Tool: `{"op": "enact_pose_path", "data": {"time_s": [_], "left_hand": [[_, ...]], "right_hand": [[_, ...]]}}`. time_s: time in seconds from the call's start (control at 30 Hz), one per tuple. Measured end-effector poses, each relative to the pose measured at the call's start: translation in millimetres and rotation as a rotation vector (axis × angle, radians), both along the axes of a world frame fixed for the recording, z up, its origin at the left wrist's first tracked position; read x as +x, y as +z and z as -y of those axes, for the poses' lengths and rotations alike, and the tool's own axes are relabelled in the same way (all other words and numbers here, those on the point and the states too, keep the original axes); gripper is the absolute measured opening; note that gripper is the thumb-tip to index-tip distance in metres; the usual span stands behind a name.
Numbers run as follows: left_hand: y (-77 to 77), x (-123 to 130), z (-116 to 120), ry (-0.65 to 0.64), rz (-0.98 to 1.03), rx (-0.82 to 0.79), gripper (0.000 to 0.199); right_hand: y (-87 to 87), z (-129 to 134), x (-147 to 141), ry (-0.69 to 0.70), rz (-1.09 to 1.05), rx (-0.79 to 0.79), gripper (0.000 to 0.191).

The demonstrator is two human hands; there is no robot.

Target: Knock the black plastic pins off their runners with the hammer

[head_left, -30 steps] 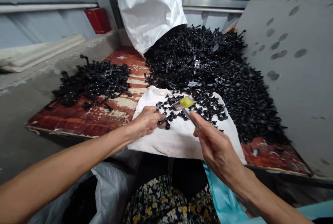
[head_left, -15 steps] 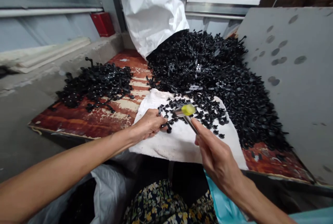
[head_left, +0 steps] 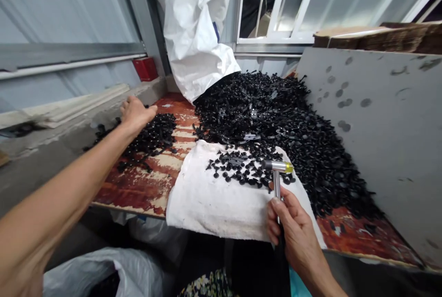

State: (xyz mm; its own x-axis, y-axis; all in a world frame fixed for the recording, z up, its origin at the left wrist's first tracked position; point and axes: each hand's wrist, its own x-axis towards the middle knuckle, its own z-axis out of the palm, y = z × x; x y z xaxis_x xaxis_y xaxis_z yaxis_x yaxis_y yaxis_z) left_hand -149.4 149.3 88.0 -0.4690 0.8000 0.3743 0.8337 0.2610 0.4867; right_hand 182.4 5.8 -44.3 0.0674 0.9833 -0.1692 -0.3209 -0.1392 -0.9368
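Note:
My right hand grips a small hammer by its handle. Its metal head has one yellow face and one dark face, and hovers over the right part of a white cloth. Small black parts with round heads lie scattered across the cloth. Above the smaller pile of black parts at the left is my left hand, thumb and fingers apart. I see nothing held in it, though its palm side is hidden.
A big heap of black parts covers the back and right of the worn red table. A grey board borders it at the right. A white sack hangs behind; another bag stands below the table edge.
My left hand has left the cloth, where it held a black part, and moved left above the smaller pile. My right hand has drawn the hammer rightward and lower. The view has tilted up.

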Motion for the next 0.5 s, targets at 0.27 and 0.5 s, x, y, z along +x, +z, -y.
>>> {"op": "enact_pose_path", "data": {"time_s": [0.27,0.5], "left_hand": [[-82.7,127,11,-0.930,-0.404,-0.305,0.029],[-75.9,127,1,-0.952,0.005,-0.241,0.012]], "right_hand": [[2.7,-2,-2,0.003,-0.006,-0.006,0.063],[-10.5,3,-3,-0.004,-0.024,0.002,0.061]]}}
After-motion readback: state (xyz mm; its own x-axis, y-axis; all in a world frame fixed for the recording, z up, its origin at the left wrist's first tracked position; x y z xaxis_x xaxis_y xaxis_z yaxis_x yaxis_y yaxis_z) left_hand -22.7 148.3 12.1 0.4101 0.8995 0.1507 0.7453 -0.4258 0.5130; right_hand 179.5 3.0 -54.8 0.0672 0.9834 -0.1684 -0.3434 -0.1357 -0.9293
